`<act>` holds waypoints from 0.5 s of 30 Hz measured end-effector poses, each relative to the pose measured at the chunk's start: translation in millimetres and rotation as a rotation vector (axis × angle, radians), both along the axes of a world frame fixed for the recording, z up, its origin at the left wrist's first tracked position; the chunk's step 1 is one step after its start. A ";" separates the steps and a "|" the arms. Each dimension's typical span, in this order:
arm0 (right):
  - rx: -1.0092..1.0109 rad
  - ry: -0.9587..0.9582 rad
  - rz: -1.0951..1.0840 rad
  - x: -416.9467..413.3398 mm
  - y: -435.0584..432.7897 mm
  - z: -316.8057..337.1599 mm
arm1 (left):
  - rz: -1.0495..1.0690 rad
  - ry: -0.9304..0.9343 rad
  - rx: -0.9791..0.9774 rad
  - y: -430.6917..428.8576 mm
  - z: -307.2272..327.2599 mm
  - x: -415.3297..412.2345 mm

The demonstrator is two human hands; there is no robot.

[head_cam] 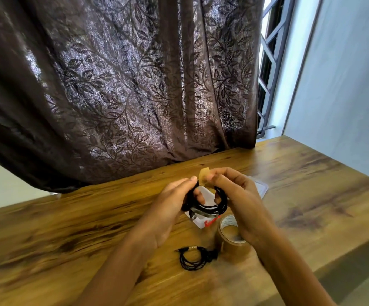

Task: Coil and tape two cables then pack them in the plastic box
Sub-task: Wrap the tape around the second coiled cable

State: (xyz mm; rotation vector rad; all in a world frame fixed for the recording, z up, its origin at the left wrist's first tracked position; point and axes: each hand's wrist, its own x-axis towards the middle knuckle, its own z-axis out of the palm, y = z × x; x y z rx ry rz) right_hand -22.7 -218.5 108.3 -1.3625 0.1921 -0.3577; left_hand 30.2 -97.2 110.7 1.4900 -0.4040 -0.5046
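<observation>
Both hands hold a coiled black cable [210, 205] above the table. My left hand [174, 199] grips the coil's left side, with fingers through the loop. My right hand [234, 193] holds the right side and pinches a piece of brown tape [203, 176] at the top of the coil. A second black cable [193, 258], coiled, lies on the table nearer me. A roll of brown tape [232, 237] stands right beside it, partly behind my right wrist. The clear plastic box [262, 187] lies behind my hands, mostly hidden.
The wooden table [68, 228] runs to a dark leaf-patterned curtain [112, 85] at the back. A white card with a red mark [203, 224] lies under my hands. A barred window [269, 62] and a pale wall are at the right.
</observation>
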 end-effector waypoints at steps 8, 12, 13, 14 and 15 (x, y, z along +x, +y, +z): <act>0.031 -0.074 -0.144 -2.8 0.4 3.2 | -0.048 -0.103 0.024 -4.8 -5.3 -5.6; 0.042 -0.096 -0.183 -3.9 0.5 4.4 | -0.058 -0.259 0.031 -4.3 -8.3 -8.8; 0.042 -0.094 -0.180 -4.1 0.8 4.4 | -0.058 -0.296 0.030 -3.7 -8.8 -8.8; 0.049 -0.082 -0.179 -4.3 0.9 4.5 | -0.054 -0.335 0.029 -3.0 -9.4 -8.5; 0.051 -0.061 -0.179 -3.9 0.6 4.6 | -0.047 -0.378 0.031 -2.1 -9.5 -8.9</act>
